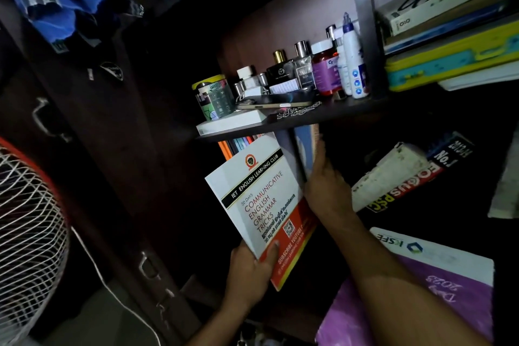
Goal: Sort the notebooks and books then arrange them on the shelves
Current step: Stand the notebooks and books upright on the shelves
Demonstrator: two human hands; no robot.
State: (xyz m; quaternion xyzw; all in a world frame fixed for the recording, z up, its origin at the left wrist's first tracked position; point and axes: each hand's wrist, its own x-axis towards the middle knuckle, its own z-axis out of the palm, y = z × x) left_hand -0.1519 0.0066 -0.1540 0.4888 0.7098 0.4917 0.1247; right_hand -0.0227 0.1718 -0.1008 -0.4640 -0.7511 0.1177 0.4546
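Now we are at the shelving step: a white and orange grammar book (pixel 259 205) is on its way into the row of upright books (pixel 238 144) standing under the dark shelf board (pixel 323 118) that carries bottles (pixel 317 70) and a phone (pixel 278 101). Our left hand (pixel 250 270) holds the book by its lower corner, the thumb laid across the orange part of the cover and the other fingers hidden behind it, so we judge the grip to be a pinch between thumb and fingers. The book is tilted, its top corner already just under the shelf board and touching or nearly touching the orange and dark spines on its left. Our right hand (pixel 325 182) reaches up from below with the forearm stretched forward, its fingers straight and pressed flat against a blue-covered book (pixel 306 149), seemingly holding it aside to keep a gap open; it grips nothing. The next move, as we judge it, calls for righting the grammar book until it stands parallel with its neighbours and sliding it back into that gap, while the right hand keeps the blue book from falling over. A thick book (pixel 404 177) leans at a slant further right, and a purple-covered diary (pixel 438 284) lies flat below, both probably still to be sorted.
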